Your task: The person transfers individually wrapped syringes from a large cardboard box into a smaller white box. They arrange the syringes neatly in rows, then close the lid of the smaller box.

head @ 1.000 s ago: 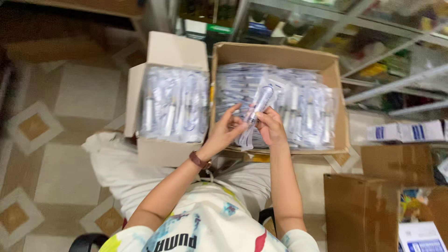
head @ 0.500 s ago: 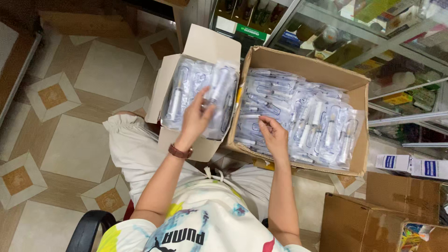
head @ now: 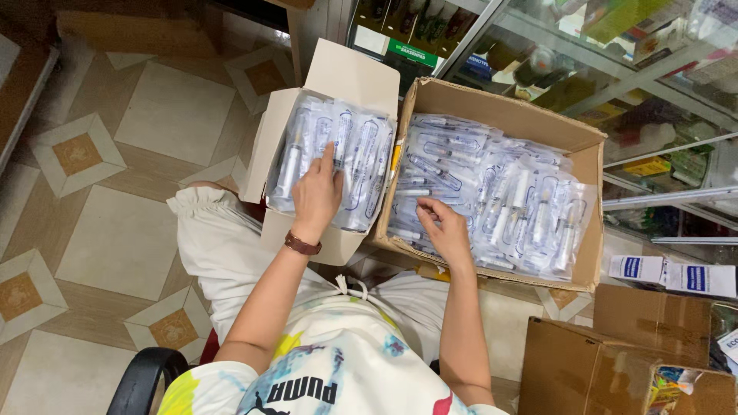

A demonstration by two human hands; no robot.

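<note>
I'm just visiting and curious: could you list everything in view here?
White box: one, on the lap, left, full of clear-wrapped syringes.
Brown box: one, right of it, heaped with loose syringe packs.
Closed brown cartons: two, bottom right.
Small white-and-blue boxes: two, right edge.
Glass cabinet: one, top right.
Tiled floor: beige, left.
Left hand: on the white box's syringes, brown wristband.
Right hand: on the brown box's packs.

Hands point(head: 317, 196) on boxed syringe packets point(head: 492, 196)

A glass display cabinet point(head: 615, 84) stands beyond a tiled floor point(head: 108, 230). Closed brown cartons point(head: 615, 361) sit beside small blue-and-white boxes point(head: 669, 273), near a black chair arm point(head: 142, 376).
</note>
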